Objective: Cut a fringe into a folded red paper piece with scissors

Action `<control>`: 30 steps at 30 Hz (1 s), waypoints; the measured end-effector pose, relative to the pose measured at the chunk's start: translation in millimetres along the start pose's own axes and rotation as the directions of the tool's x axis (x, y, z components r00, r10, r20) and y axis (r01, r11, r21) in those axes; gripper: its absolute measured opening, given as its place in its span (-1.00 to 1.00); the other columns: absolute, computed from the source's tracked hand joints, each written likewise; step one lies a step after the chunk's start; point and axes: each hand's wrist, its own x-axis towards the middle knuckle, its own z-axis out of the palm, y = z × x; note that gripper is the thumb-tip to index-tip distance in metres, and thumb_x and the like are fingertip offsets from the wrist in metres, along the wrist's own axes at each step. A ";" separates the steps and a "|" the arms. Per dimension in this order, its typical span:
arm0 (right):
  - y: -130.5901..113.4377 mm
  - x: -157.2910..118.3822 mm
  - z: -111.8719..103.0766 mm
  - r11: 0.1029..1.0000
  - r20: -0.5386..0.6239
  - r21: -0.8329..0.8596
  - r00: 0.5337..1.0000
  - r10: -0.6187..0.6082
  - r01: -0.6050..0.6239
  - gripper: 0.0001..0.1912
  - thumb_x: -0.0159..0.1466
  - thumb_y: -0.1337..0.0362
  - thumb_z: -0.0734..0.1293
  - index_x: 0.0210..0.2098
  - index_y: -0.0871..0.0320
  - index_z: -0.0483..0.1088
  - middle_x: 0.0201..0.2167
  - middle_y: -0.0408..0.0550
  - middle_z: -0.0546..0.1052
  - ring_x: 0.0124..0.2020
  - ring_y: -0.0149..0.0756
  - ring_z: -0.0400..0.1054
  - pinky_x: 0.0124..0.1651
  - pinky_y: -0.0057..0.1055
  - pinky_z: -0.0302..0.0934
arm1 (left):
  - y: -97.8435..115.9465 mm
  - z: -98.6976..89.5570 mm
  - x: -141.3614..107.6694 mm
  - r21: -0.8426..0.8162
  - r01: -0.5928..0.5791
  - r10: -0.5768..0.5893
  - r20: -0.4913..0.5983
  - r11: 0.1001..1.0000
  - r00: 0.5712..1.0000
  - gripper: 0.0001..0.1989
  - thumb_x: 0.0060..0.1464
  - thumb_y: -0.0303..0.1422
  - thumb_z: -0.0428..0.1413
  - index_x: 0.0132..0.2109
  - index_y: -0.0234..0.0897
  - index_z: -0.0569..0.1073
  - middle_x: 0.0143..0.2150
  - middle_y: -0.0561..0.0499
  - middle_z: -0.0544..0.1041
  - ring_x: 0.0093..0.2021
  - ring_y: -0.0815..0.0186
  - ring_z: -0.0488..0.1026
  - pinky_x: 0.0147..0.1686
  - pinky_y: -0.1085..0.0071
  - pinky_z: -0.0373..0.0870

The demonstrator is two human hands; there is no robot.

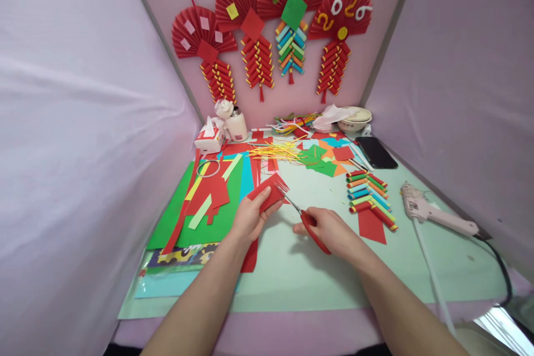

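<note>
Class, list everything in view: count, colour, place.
Pleated paper fans: four, red, back wall
Cardboard tissue box: one, white and red, back left
Squat bottle: one, white, beside it
Round bowls: count unclear, cream, back right
Phone: one, black, right
Glue gun: one, pale pink, right
Rolled paper firecracker string: one, multicoloured, right
Thin strips: many, yellow, back
Paper sheets: several, green and red, left
Tabletop: one, pale green, centre
Metal scissors: one, red handles, right hand
Fringed paper: one, red, left hand
Hands: two, centre
</note>
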 end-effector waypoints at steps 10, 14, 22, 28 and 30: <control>-5.4 -2.6 -1.8 0.999 0.024 0.048 1.000 -0.001 -0.001 -0.57 0.10 -0.13 0.23 -0.53 0.14 0.19 -0.55 -0.16 0.40 -0.54 -0.41 0.19 -0.53 -0.52 -0.03 | -0.2 -1.1 -1.8 0.067 -0.004 0.002 0.035 0.998 0.999 -0.72 -0.06 -0.33 0.20 -0.16 -0.36 0.50 -0.15 -0.15 0.54 -0.22 0.22 0.50 -0.23 0.32 0.50; -6.9 -3.0 -2.1 0.997 0.036 0.076 0.999 0.004 -0.007 -0.58 0.08 -0.12 0.24 -0.51 0.14 0.21 -0.53 -0.17 0.41 -0.53 -0.41 0.20 -0.54 -0.53 0.00 | -1.1 -0.6 -3.1 0.094 0.014 -0.020 0.067 0.995 0.998 -0.70 -0.08 -0.33 0.21 -0.16 -0.38 0.49 -0.17 -0.16 0.54 -0.26 0.24 0.50 -0.24 0.31 0.50; -3.5 0.4 1.4 0.997 0.006 0.077 1.000 -0.012 0.012 -0.56 0.09 -0.13 0.23 -0.53 0.14 0.19 -0.56 -0.18 0.39 -0.53 -0.42 0.18 -0.54 -0.53 -0.01 | -1.7 -0.3 -3.4 0.112 0.035 -0.045 0.090 0.993 0.995 -0.69 -0.05 -0.33 0.20 -0.14 -0.40 0.48 -0.16 -0.16 0.53 -0.23 0.20 0.50 -0.21 0.29 0.49; 0.6 1.6 3.8 0.998 -0.007 0.056 1.000 -0.022 0.022 -0.58 0.11 -0.10 0.23 -0.55 0.15 0.20 -0.56 -0.15 0.41 -0.52 -0.39 0.19 -0.51 -0.51 -0.03 | -2.1 -1.0 -3.6 0.108 0.034 -0.044 0.089 0.994 0.995 -0.69 -0.06 -0.33 0.20 -0.14 -0.40 0.47 -0.17 -0.16 0.53 -0.23 0.20 0.50 -0.21 0.28 0.49; 1.0 1.6 3.7 0.998 -0.013 0.048 1.000 -0.026 0.027 -0.61 0.12 -0.07 0.23 -0.55 0.15 0.21 -0.55 -0.13 0.42 -0.52 -0.38 0.20 -0.51 -0.51 -0.04 | -2.2 -1.1 -3.6 0.107 0.036 -0.045 0.089 0.994 0.995 -0.69 -0.06 -0.33 0.20 -0.14 -0.41 0.47 -0.17 -0.17 0.53 -0.24 0.21 0.50 -0.21 0.29 0.49</control>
